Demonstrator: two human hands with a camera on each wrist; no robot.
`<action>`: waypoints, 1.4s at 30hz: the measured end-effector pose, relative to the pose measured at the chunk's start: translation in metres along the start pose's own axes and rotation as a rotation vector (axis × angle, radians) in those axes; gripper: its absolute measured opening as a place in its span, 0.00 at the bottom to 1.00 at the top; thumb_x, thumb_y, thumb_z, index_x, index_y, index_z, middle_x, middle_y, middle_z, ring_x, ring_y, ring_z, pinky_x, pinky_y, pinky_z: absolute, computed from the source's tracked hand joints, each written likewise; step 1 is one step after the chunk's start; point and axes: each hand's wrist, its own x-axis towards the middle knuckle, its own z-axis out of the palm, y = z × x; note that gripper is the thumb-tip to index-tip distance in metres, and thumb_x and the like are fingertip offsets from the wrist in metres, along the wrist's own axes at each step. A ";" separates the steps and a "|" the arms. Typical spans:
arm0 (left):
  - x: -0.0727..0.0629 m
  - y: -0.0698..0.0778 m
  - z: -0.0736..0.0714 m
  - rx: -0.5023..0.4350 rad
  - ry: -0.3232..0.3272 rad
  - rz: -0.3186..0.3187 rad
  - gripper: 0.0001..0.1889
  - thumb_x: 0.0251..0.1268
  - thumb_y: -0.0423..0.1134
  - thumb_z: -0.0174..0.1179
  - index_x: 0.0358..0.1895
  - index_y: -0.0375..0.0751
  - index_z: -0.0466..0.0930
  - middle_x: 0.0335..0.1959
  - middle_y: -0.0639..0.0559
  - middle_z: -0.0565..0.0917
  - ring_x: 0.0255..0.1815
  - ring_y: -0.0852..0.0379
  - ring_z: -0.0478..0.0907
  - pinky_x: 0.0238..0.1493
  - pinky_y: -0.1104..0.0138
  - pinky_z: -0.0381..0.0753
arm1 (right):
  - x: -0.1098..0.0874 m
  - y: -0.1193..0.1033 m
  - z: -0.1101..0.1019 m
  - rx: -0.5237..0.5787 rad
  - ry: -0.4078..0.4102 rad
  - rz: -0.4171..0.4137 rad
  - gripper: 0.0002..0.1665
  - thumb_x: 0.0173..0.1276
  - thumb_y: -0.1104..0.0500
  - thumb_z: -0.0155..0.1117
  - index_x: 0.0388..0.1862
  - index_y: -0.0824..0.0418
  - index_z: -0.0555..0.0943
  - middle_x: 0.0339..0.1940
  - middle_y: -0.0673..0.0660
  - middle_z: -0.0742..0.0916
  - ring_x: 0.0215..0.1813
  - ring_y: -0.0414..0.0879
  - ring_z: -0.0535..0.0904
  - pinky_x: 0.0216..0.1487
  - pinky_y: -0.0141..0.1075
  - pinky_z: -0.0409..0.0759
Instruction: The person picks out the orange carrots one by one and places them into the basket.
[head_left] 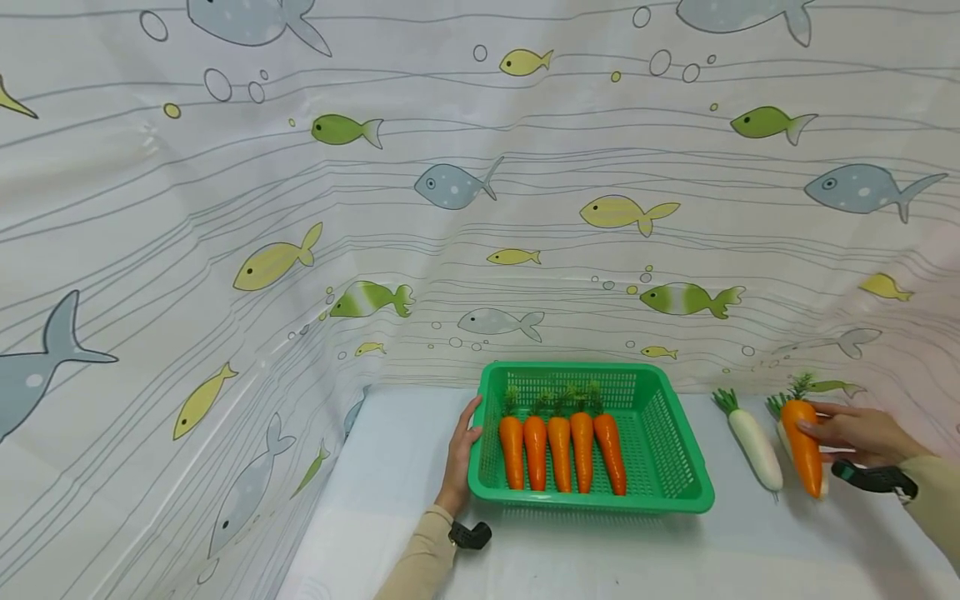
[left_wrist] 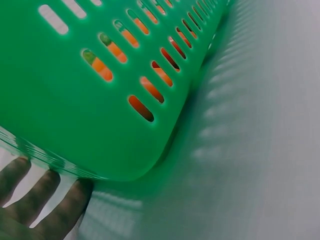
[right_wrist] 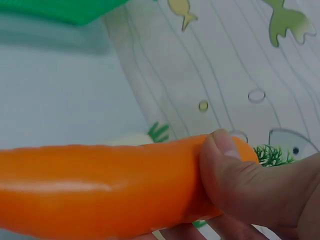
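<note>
My right hand point(head_left: 862, 433) grips a toy carrot point(head_left: 806, 450) near its leafy top, thumb across the orange body in the right wrist view. The carrot overlaps a white radish point(head_left: 776, 407), mostly hidden behind it. Another white radish point(head_left: 757, 450) with green leaves lies to the left. On the left side of a green plastic basket point(head_left: 678, 442), my left hand point(head_left: 454, 467) touches the outer wall with extended fingers. Inside the basket, several carrots point(head_left: 559, 454) stand side by side with their leaves toward the back. Slots in the basket wall show orange in the left wrist view.
A white tabletop point(head_left: 600, 558) lies under the basket and radishes. Behind and to the left rises a white sheet point(head_left: 555, 167) printed with fish and wavy lines. Bare basket floor shows right of the carrots.
</note>
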 end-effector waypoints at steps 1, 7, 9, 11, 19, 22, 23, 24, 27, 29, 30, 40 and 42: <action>0.000 0.000 0.000 0.003 0.000 -0.001 0.30 0.83 0.46 0.37 0.85 0.62 0.57 0.89 0.51 0.53 0.88 0.41 0.52 0.81 0.40 0.56 | 0.001 -0.003 0.002 0.015 -0.016 -0.009 0.53 0.85 0.54 0.55 0.79 0.82 0.32 0.51 0.53 0.86 0.47 0.43 0.87 0.53 0.45 0.89; -0.003 0.000 0.000 0.004 0.005 -0.016 0.30 0.83 0.45 0.38 0.86 0.60 0.57 0.89 0.50 0.52 0.88 0.40 0.50 0.81 0.39 0.54 | 0.001 -0.017 0.015 0.097 -0.069 -0.048 0.53 0.85 0.55 0.55 0.82 0.77 0.30 0.48 0.45 0.85 0.48 0.43 0.88 0.54 0.45 0.89; -0.004 -0.001 0.000 -0.004 0.009 -0.022 0.30 0.83 0.45 0.38 0.85 0.62 0.58 0.89 0.52 0.53 0.88 0.41 0.51 0.81 0.40 0.53 | 0.001 -0.021 0.020 0.114 -0.099 -0.064 0.52 0.86 0.55 0.54 0.82 0.77 0.29 0.47 0.43 0.85 0.49 0.43 0.87 0.55 0.45 0.89; -0.004 0.000 0.000 -0.004 0.011 -0.020 0.30 0.84 0.45 0.38 0.85 0.62 0.58 0.89 0.52 0.53 0.88 0.42 0.51 0.82 0.40 0.53 | 0.001 -0.025 0.025 0.133 -0.130 -0.083 0.52 0.86 0.56 0.54 0.82 0.76 0.29 0.48 0.43 0.85 0.50 0.43 0.87 0.56 0.45 0.88; -0.003 0.002 -0.001 0.009 0.009 -0.014 0.30 0.83 0.46 0.38 0.85 0.62 0.57 0.89 0.51 0.53 0.88 0.41 0.51 0.82 0.38 0.53 | 0.006 -0.036 0.044 0.164 -0.154 -0.108 0.52 0.85 0.56 0.56 0.84 0.75 0.32 0.49 0.40 0.84 0.50 0.42 0.86 0.54 0.43 0.89; -0.002 0.002 -0.001 -0.001 0.010 -0.015 0.30 0.84 0.47 0.38 0.85 0.63 0.58 0.89 0.52 0.53 0.88 0.41 0.51 0.82 0.39 0.52 | 0.008 -0.039 0.051 0.163 -0.157 -0.125 0.52 0.85 0.56 0.55 0.84 0.75 0.31 0.49 0.39 0.84 0.50 0.41 0.86 0.54 0.43 0.89; -0.001 0.002 -0.001 -0.002 0.010 -0.014 0.30 0.84 0.47 0.38 0.85 0.63 0.58 0.89 0.52 0.53 0.88 0.41 0.51 0.82 0.39 0.52 | 0.009 -0.041 0.053 0.164 -0.159 -0.130 0.52 0.85 0.56 0.55 0.84 0.75 0.31 0.50 0.39 0.83 0.50 0.41 0.86 0.54 0.43 0.89; -0.001 0.002 -0.001 -0.004 0.009 -0.012 0.30 0.84 0.47 0.38 0.85 0.62 0.58 0.89 0.52 0.53 0.88 0.41 0.51 0.82 0.39 0.52 | 0.010 -0.042 0.056 0.165 -0.162 -0.135 0.52 0.86 0.56 0.54 0.84 0.75 0.31 0.50 0.39 0.84 0.50 0.41 0.86 0.55 0.44 0.89; -0.001 0.002 -0.001 -0.004 0.008 -0.011 0.30 0.84 0.47 0.38 0.85 0.61 0.57 0.89 0.51 0.53 0.88 0.41 0.50 0.82 0.40 0.53 | 0.013 -0.046 0.063 0.195 -0.164 -0.133 0.52 0.85 0.56 0.56 0.85 0.75 0.33 0.50 0.42 0.85 0.50 0.44 0.86 0.55 0.44 0.89; -0.001 0.002 -0.001 -0.003 0.005 -0.009 0.30 0.84 0.46 0.38 0.85 0.60 0.57 0.89 0.51 0.53 0.88 0.41 0.50 0.82 0.40 0.53 | 0.014 -0.049 0.067 0.210 -0.173 -0.137 0.52 0.85 0.56 0.56 0.85 0.75 0.34 0.49 0.43 0.86 0.50 0.45 0.86 0.55 0.45 0.89; -0.001 0.002 -0.001 -0.002 0.004 -0.009 0.30 0.84 0.46 0.38 0.85 0.60 0.57 0.89 0.51 0.53 0.88 0.41 0.50 0.82 0.40 0.53 | 0.015 -0.050 0.070 0.218 -0.179 -0.141 0.52 0.85 0.56 0.56 0.85 0.75 0.34 0.49 0.43 0.86 0.50 0.45 0.86 0.55 0.45 0.89; -0.001 0.003 0.000 0.003 0.001 -0.014 0.30 0.83 0.46 0.38 0.85 0.61 0.57 0.89 0.51 0.53 0.88 0.41 0.50 0.82 0.38 0.52 | 0.020 -0.072 0.092 0.240 -0.265 -0.214 0.49 0.86 0.57 0.54 0.85 0.75 0.36 0.53 0.46 0.86 0.52 0.43 0.87 0.54 0.42 0.89; 0.000 0.003 0.000 0.002 -0.001 -0.012 0.30 0.83 0.46 0.38 0.85 0.61 0.57 0.89 0.51 0.53 0.88 0.41 0.50 0.82 0.38 0.53 | 0.021 -0.077 0.096 0.242 -0.261 -0.212 0.50 0.86 0.57 0.54 0.86 0.74 0.35 0.53 0.45 0.85 0.53 0.42 0.86 0.56 0.42 0.88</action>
